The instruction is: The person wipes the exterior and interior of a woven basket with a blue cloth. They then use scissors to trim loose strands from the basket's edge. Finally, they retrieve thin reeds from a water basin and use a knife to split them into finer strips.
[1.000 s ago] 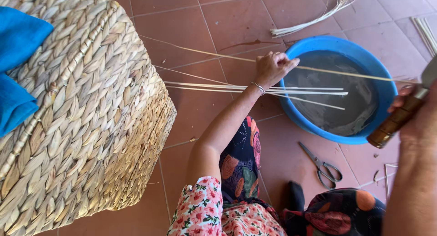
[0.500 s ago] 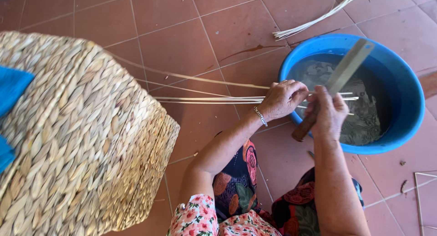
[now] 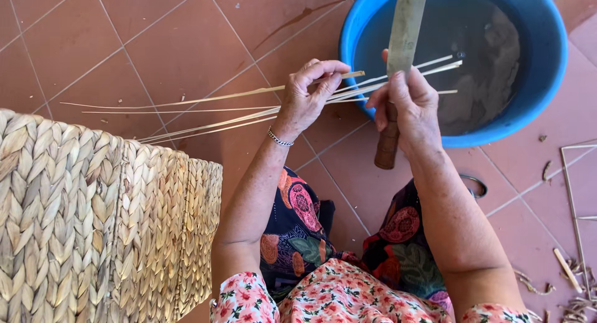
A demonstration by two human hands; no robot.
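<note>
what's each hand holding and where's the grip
The left hand pinches a bundle of thin cane strips partway along, nearer the basin end. The right hand grips a knife at its wooden handle.

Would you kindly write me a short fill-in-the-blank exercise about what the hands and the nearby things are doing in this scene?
1. The left hand pinches a bundle of thin pale ____.
2. The right hand grips a knife by its ____ handle.
3. The strip ends reach over a round ____ basin holding water.
4. A woven ____ stands on the tiled floor at the person's left.

Missing words: strips; wooden; blue; basket
</note>
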